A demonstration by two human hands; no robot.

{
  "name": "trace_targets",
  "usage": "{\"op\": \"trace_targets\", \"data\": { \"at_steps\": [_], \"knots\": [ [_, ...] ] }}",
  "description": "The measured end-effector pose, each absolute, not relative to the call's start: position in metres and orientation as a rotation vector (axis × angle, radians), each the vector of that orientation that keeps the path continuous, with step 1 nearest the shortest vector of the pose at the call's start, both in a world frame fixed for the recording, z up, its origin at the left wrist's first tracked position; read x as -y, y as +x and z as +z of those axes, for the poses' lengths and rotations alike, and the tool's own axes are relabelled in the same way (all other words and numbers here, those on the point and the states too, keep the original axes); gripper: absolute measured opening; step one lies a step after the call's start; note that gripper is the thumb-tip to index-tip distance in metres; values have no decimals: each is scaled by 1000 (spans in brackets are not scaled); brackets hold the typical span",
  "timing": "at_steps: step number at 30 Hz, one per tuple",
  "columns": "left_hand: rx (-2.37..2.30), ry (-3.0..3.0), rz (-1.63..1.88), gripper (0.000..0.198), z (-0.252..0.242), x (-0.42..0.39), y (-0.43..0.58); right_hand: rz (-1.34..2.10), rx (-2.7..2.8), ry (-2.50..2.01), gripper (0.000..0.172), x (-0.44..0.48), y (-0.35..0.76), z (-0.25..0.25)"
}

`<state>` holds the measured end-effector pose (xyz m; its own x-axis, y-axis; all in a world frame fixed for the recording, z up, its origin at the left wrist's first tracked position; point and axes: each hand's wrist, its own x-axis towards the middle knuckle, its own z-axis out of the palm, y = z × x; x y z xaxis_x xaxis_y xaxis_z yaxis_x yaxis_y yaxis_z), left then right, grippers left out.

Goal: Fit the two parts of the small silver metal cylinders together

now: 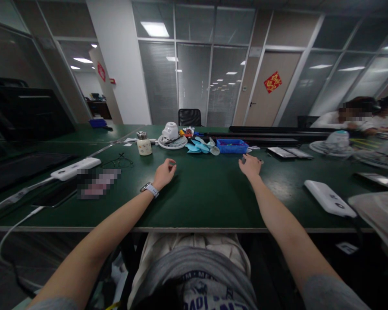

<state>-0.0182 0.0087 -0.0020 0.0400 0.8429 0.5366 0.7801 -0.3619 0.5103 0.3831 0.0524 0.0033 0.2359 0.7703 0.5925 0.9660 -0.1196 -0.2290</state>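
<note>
The right hand (251, 165), fingers loosely spread, is just in front of the blue tray (232, 149); the left hand (165, 172), half-curled, is left of it, both seemingly empty. Blue fan blades (198, 147) lie just left of the tray. I'd guess reaching; grasping calls for closing fingers

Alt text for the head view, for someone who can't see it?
The person's left hand and right hand reach over a green table, the right near a blue tray. Farther back are light-blue fan blades, a white fan housing with a round grille, and a cream bottle.
</note>
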Motion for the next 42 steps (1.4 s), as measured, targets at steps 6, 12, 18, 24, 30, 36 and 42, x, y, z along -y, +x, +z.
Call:
{"op": "trace_targets", "data": {
  "at_steps": [6, 12, 18, 24, 30, 36, 42],
  "knots": [
    [-1714, 2200, 1238, 25, -2, -9, -18, -417, 1565, -1979, 44, -50, 382, 4],
    [-1706, 2203, 1246, 24, -1, -9, -18, -409, 1572, -1979, 44, -50, 380, 3],
    [-1714, 2196, 1233, 24, -2, -9, -18, -524, 1360, -1854, 41, -42, 382, 12],
    [-1698, 2206, 1228, 25, -1, -8, -18, -463, 1088, -1983, 53, -36, 397, 9],
    [-1689, 2205, 1223, 23, -1, -8, -18, -145, 1022, -2216, 53, -36, 413, -2],
    [-1651, 2226, 1240, 23, -2, -8, -17, -390, 1053, -1984, 48, -30, 396, 20],
    [-1636, 2194, 1217, 22, -1, -5, -15, -139, 1645, -1486, 53, -20, 305, 30]
  ]
}}
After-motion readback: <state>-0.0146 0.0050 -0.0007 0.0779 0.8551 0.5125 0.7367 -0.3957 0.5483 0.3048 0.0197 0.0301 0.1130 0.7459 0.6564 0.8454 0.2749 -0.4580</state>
